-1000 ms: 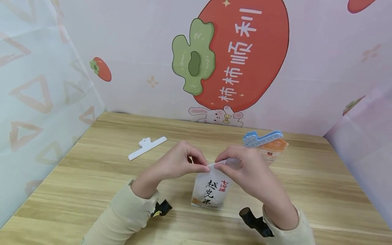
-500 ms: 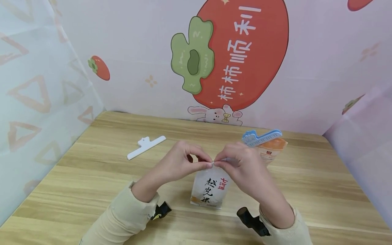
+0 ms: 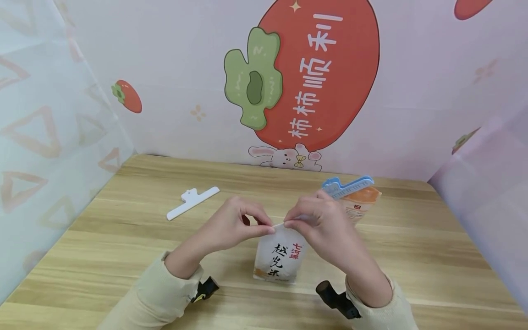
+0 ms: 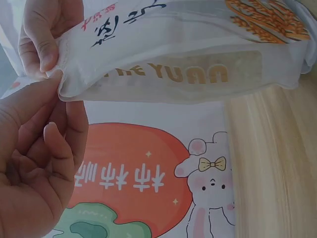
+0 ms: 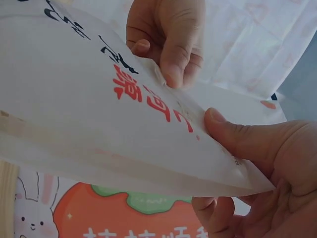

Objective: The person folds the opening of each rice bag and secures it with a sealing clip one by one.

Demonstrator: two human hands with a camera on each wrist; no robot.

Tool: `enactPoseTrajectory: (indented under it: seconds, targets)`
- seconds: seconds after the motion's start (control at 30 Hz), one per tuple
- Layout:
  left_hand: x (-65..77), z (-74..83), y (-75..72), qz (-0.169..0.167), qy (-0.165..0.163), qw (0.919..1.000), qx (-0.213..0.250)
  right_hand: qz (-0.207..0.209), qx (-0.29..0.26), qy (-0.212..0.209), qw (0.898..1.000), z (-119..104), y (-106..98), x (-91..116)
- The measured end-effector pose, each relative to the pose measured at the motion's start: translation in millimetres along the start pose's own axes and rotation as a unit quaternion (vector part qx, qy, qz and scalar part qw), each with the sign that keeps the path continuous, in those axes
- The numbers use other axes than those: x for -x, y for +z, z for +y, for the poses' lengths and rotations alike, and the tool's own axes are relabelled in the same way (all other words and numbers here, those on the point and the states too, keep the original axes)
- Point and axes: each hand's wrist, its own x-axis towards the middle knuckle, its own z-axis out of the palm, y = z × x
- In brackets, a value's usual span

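A white rice bag [image 3: 277, 261] with black and red characters stands upright on the wooden table in the head view. My left hand [image 3: 237, 224] pinches the left part of its top edge between thumb and fingers. Close beside it, my right hand [image 3: 323, 224] pinches the right part of the same edge. In the left wrist view, the clear side panel of the bag [image 4: 173, 74] shows, and my left hand [image 4: 39, 144] grips its top corner. Seen from the right wrist, the thumb of my right hand [image 5: 267, 163] lies over the bag's front [image 5: 124, 129].
A white bag clip [image 3: 192, 201] lies on the table [image 3: 136, 238] at the left. Behind my right hand stands an orange and white bag [image 3: 360, 204] with a blue bag clip [image 3: 348, 185] across its top. Printed cloth walls enclose the table's back and sides.
Both hands stay at the bag's top edge. My fingertips came together half a second ago and are slightly apart now, the left one further left. The head view has shifted a little.
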Motion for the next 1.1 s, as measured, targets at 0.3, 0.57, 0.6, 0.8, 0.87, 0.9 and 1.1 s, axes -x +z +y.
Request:
enactPoseTrajectory:
  seconds: [0.3, 0.57, 0.6, 0.8, 0.87, 0.9, 1.1]
  targets:
    - [5.7, 0.1, -1.3, -0.016, -0.01, 0.9998, 0.005, -0.012, -0.007, -0.006, 1.0, 0.0, -2.9, 1.2]
    - [8.8, 3.7, 0.0, -0.018, -0.009, 0.9997, 0.016, -0.046, 0.031, 0.003, 0.998, -4.4, -6.0, 4.9]
    - [8.7, 3.6, 0.6, -0.017, -0.009, 0.9997, 0.016, -0.044, 0.031, 0.001, 0.999, -4.4, -6.1, 4.8]
    - [10.0, 0.4, 6.9, 0.006, 0.01, 0.9999, -0.011, -0.036, 0.017, -0.001, 0.999, -2.1, -4.9, 3.4]
    - [12.3, 1.4, 9.6, 0.02, 0.022, 0.9989, -0.036, -0.036, 0.01, 0.003, 0.999, -1.4, -4.6, 3.2]
    - [13.6, 2.3, 10.7, 0.028, 0.028, 0.998, -0.05, -0.036, 0.007, 0.005, 0.999, -1.1, -4.5, 3.1]
    - [17.4, 3.5, 8.8, 0.043, 0.042, 0.9942, -0.089, -0.037, -0.001, 0.013, 0.999, -0.9, -4.8, 2.5]
